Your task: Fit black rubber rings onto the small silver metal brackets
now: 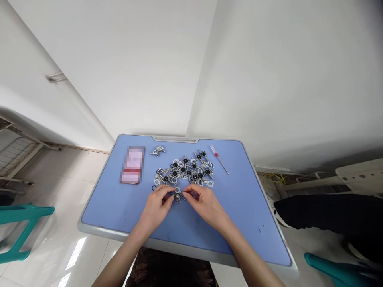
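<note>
White walls box us in ahead of our hands. Blue-topped table is under them, teal stool on the floor well off to the left, someone's dark trouser leg well off to the right.

Our left hand looks pinched, thumb and index, on one small metal part. Our right hand has curled fingertips right at its other side; can't tell if they grip.

Phone-like slab lies beyond and left of our left hand; screwdriver, red and clear handle, beyond our right. Heap of metal fittings with black discs sits just past both hands, small cluster farther out.

Metal part itself is between our fingertips, low over the table. Our take: steady it left, do the fine work right, light even pressure, wrists low, heap undisturbed.

Labels: slab's face is pixelated, nothing legible; no brand readable on fittings or screwdriver.
</note>
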`<state>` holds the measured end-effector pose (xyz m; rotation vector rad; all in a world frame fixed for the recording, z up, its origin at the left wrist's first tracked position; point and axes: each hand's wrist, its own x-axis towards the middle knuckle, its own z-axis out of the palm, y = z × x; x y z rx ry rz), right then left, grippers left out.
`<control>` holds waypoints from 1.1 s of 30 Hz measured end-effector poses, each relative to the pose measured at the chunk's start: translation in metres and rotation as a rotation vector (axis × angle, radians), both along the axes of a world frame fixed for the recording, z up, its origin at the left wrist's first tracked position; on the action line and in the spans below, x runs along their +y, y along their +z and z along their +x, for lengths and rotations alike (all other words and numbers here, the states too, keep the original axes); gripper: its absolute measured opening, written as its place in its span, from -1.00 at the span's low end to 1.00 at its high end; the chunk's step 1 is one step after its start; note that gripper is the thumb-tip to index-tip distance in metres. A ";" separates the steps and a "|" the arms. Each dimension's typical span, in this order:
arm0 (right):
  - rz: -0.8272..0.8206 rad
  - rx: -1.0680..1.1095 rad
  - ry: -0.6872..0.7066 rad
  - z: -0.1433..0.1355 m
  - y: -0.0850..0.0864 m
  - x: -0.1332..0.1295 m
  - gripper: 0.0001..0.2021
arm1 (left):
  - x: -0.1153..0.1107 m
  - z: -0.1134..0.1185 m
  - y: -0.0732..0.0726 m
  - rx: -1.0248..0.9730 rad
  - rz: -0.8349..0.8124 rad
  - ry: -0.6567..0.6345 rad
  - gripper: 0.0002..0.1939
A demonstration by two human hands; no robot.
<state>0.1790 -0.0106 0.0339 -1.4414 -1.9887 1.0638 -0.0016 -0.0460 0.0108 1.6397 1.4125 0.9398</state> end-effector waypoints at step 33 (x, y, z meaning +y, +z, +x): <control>-0.163 -0.004 0.070 -0.011 0.001 0.010 -0.88 | 0.014 0.007 -0.005 -0.287 -0.260 0.053 -0.95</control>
